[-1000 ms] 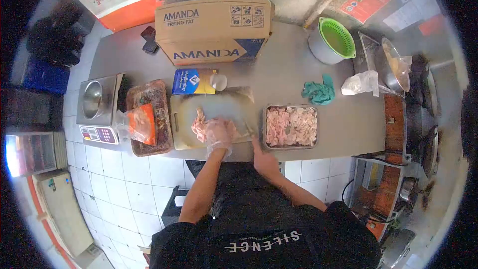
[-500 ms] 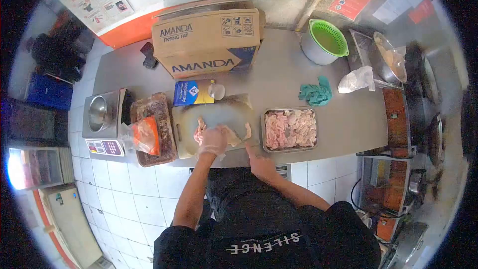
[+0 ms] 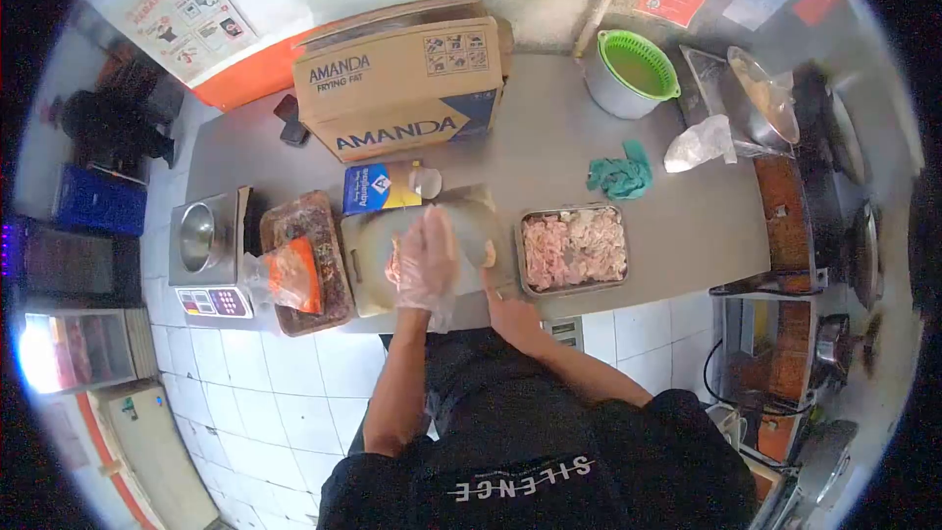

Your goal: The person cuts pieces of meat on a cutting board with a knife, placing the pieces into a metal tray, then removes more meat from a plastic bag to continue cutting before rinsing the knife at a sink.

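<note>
A clear plastic glove covers my left hand (image 3: 428,260), which is raised over the cutting board (image 3: 368,302) with its fingers stretched out and nothing gripped. Beside and partly behind it lies a pink piece of raw meat (image 3: 393,265). My right hand (image 3: 513,321) is bare and closed at the board's front right edge, index finger pointing forward along a knife; the blade hardly shows. A small strip of meat (image 3: 490,253) rests just beyond that fingertip. Right of the board, a metal tray (image 3: 574,289) holds many cut pieces of raw meat (image 3: 574,245).
A blue and yellow box (image 3: 383,186) and a large carton (image 3: 397,93) stand behind the board. Leftward are a stained tray (image 3: 334,316) with an orange-and-clear bag (image 3: 294,275), and a scale (image 3: 213,302) bearing a metal bowl (image 3: 199,236). A green cloth (image 3: 621,175) and basket-topped pot (image 3: 628,79) sit rightward.
My left hand has lifted off the meat and straightened its fingers upward. My right hand stays in nearly the same place. The view has shifted slightly.
</note>
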Motion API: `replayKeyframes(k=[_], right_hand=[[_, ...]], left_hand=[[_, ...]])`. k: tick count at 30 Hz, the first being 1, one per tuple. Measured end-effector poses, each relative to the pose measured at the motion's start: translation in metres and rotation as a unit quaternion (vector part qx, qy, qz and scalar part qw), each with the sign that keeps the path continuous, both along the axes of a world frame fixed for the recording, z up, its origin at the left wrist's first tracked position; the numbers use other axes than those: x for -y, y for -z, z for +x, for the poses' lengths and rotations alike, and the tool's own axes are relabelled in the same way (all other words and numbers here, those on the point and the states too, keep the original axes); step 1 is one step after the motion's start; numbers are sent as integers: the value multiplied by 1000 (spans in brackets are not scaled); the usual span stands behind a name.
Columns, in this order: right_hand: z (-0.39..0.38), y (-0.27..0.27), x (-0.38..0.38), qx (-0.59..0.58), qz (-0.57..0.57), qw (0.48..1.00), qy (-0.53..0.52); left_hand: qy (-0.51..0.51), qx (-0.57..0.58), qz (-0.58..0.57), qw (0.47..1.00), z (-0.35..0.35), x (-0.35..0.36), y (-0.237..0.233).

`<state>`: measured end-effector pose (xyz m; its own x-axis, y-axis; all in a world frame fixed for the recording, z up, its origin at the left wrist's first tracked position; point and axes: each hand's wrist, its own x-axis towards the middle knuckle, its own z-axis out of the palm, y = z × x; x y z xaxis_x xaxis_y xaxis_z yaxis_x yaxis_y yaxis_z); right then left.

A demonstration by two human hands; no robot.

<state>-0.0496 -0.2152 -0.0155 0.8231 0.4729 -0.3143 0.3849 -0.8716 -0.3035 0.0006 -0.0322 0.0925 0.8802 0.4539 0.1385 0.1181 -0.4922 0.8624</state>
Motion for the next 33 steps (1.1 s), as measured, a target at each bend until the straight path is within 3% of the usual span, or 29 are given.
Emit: replayKeyframes(k=[3, 6, 7, 9, 11, 13, 15, 18, 21, 23, 24, 26, 28, 29, 30, 33], right_hand=[[6, 2, 7, -20, 79, 997, 17], [10, 6, 18, 28, 189, 979, 65], [9, 4, 20, 24, 202, 975, 92], [9, -2, 24, 18, 229, 962, 149], [5, 9, 29, 30, 240, 955, 174], [3, 12, 28, 25, 216, 962, 167], [2, 10, 19, 2, 155, 980, 127], [-3, -6, -3, -32, 132, 989, 62], [7, 7, -19, -39, 20, 995, 90], [14, 6, -14, -5, 43, 997, 70], [13, 6, -13, 8, 53, 997, 61], [8, 13, -16, 31, 38, 996, 70], [12, 4, -20, 19, 31, 996, 76], [13, -8, -23, -10, 32, 997, 75], [14, -16, -25, -40, 33, 996, 73], [7, 2, -24, -74, 9, 997, 28]], left_hand=[[12, -5, -126, 992, 14, 0, -54], [-87, 21, -228, 969, 17, 14, -57], [-122, -51, -131, 983, 15, 13, -41], [-181, -188, 68, 963, 6, 10, 36], [-251, -103, 275, 923, -13, 7, 148], [-246, -40, 308, 918, -29, 10, 154], [-168, -7, 173, 970, -42, 11, 133], [-122, -45, 286, 949, -46, 5, 124], [-186, -23, 96, 978, -40, 1, 144], [-121, -30, 158, 980, -47, -8, 140], [-85, -36, 187, 978, -53, -11, 131], [-128, -162, 80, 975, -60, -2, 92], [-117, -197, 184, 956, -64, 3, 95], [-84, -170, 339, 922, -76, 3, 121], [-50, -140, 484, 862, -78, 4, 116], [29, -96, 269, 958, -59, 9, 114]])
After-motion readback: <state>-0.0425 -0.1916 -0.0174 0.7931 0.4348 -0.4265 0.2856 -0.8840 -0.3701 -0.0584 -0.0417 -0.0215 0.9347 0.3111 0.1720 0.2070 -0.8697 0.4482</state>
